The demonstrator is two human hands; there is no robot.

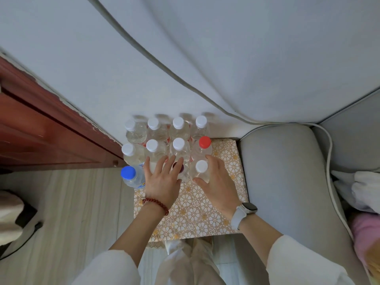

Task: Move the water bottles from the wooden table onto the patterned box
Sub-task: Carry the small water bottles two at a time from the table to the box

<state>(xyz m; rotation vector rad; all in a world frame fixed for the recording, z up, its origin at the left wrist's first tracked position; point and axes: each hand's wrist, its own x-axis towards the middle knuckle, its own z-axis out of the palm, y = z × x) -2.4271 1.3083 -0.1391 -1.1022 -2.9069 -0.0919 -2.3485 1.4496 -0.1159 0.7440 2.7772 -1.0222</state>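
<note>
Several clear water bottles stand upright in rows on the far end of the patterned box (191, 214). Most have white caps; one has a red cap (204, 142), and a blue-capped bottle (128, 173) stands at the box's left edge. My right hand (217, 182) curls round the front right white-capped bottle (201, 166), thumb in front and fingers on its right side. My left hand (162, 177) lies with straight, spread fingers over the front row, above a dark-capped bottle (178, 167) and partly hiding another bottle under the palm.
A grey sofa cushion (287, 182) borders the box on the right, with white fabric draped behind. Red-brown wooden furniture (41, 130) stands at the left. Pale wood floor (82, 212) lies left of the box, with a dark cable (30, 233) on it.
</note>
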